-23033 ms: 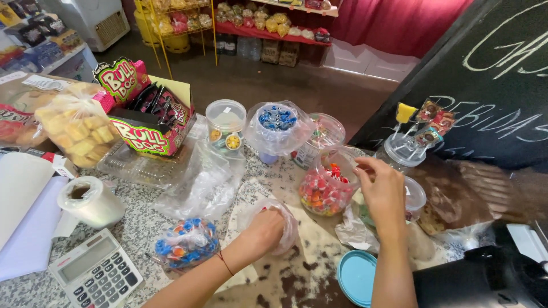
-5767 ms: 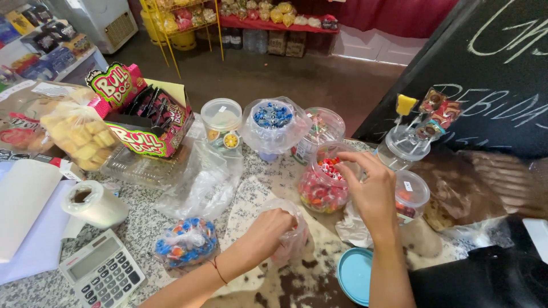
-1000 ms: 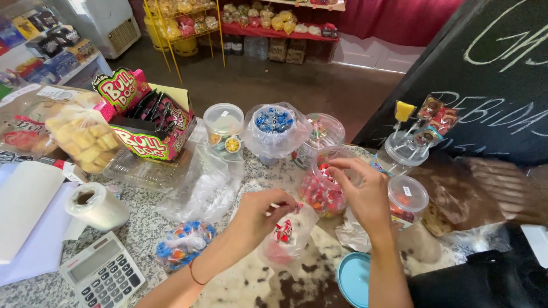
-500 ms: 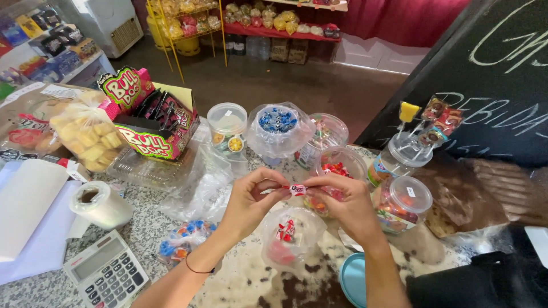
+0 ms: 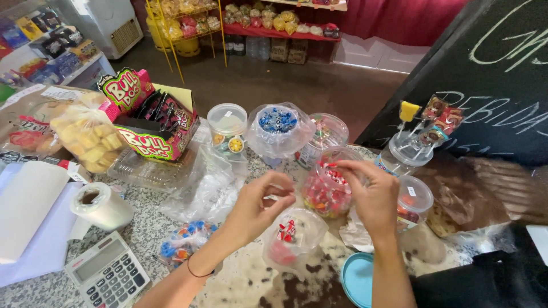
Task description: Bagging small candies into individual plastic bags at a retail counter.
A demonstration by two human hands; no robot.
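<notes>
This is a small sweet shop. A stone counter (image 5: 142,228) is full of clear jars of candy, like the jar of red sweets (image 5: 325,191) in the middle. Left of that jar stands a bright box of candy (image 5: 151,128), and farther left lies a bag of yellow snacks (image 5: 85,137). A calculator (image 5: 108,276) sits near the front edge, left of the jar. Right of the jar hangs a chalkboard (image 5: 491,74). Far behind the jar, wire racks of snack bags (image 5: 188,23) stand on the floor.
</notes>
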